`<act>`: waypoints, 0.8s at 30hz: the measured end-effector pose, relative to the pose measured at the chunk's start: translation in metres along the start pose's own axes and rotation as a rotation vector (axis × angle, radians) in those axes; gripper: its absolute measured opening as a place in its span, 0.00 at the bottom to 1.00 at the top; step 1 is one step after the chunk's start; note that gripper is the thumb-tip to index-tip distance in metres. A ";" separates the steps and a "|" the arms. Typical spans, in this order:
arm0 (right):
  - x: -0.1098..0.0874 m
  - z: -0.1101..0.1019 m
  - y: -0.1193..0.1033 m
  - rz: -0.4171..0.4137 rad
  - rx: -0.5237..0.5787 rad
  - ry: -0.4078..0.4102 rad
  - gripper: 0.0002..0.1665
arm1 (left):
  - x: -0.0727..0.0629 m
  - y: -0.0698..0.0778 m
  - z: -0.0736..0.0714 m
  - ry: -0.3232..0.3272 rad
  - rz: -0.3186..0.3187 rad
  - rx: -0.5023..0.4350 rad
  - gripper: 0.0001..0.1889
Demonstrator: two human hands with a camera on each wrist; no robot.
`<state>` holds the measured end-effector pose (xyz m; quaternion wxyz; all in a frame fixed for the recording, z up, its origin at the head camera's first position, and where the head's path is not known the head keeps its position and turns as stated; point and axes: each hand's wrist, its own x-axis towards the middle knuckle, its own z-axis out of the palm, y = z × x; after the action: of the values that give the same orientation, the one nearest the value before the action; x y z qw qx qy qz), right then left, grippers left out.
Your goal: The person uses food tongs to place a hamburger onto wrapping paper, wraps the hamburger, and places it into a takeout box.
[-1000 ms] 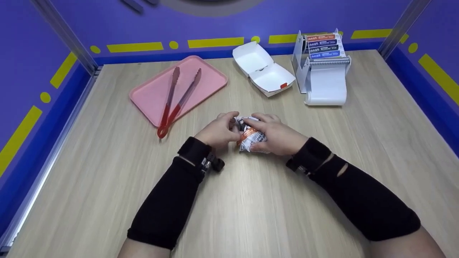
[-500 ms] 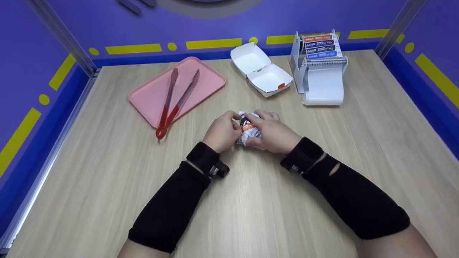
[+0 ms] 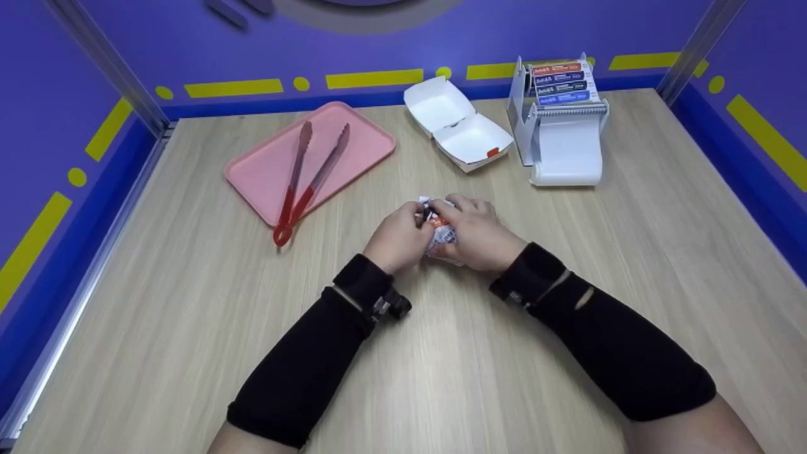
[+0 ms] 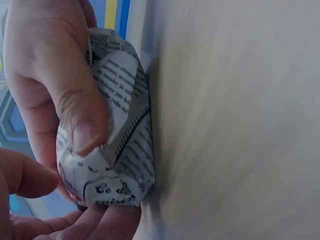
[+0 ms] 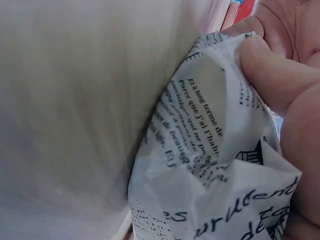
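Observation:
A small bundle wrapped in white printed paper (image 3: 445,234) sits between my hands at the middle of the table, with an orange patch on top. My right hand (image 3: 480,232) grips its right side, fingers over the top and thumb low at the front. From the left, my left hand (image 3: 400,236) holds the bundle's left end with curled fingers. Creased, folded wrapper with lines of black print (image 4: 125,120) fills the middle of the left wrist view. The right wrist view shows the wrapper (image 5: 200,150) up close, folds standing out. Whatever the paper encloses is hidden.
Behind to the left, red-handled tongs (image 3: 302,195) lie spread on a pink tray (image 3: 362,148), handles past its edge. A white lidded carton (image 3: 473,139) stands unfolded at the back. Beside it is a white dispenser (image 3: 567,151) with hanging paper and coloured strips.
My left hand has shifted rightward, closer around the bundle's left end, its wrist turning. The right hand keeps its grip. Less of the bundle shows between the hands.

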<state>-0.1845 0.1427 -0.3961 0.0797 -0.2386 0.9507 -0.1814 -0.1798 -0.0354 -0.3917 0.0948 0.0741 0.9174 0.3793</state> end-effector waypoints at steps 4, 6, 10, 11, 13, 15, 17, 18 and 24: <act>-0.002 -0.002 0.002 -0.025 0.017 -0.025 0.57 | 0.000 0.000 0.004 -0.018 0.045 0.014 0.30; -0.003 -0.004 0.006 -0.034 0.057 -0.073 0.58 | 0.001 -0.001 0.005 -0.032 0.066 0.016 0.31; -0.005 -0.013 0.016 -0.064 0.170 -0.177 0.60 | 0.003 -0.004 0.005 -0.068 0.079 0.005 0.35; -0.005 -0.015 0.018 -0.066 0.193 -0.195 0.60 | 0.004 -0.004 0.005 -0.079 0.079 0.004 0.35; -0.004 -0.016 0.023 -0.068 0.224 -0.207 0.61 | 0.005 -0.006 0.004 -0.097 0.076 0.005 0.37; -0.003 -0.016 0.026 -0.056 0.240 -0.197 0.63 | 0.005 -0.006 0.004 -0.115 0.075 0.011 0.38; 0.000 -0.014 0.026 -0.036 0.249 -0.173 0.65 | 0.005 -0.006 0.003 -0.132 0.080 0.016 0.39; 0.001 -0.013 0.026 -0.028 0.250 -0.161 0.66 | 0.005 -0.006 0.003 -0.141 0.083 0.019 0.40; 0.001 -0.008 0.022 -0.016 0.228 -0.114 0.65 | 0.004 -0.009 0.002 -0.209 0.104 -0.017 0.43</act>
<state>-0.1966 0.1623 -0.3968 0.1587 -0.2452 0.9160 -0.2752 -0.1841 -0.0395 -0.4004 0.1707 0.1599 0.8942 0.3816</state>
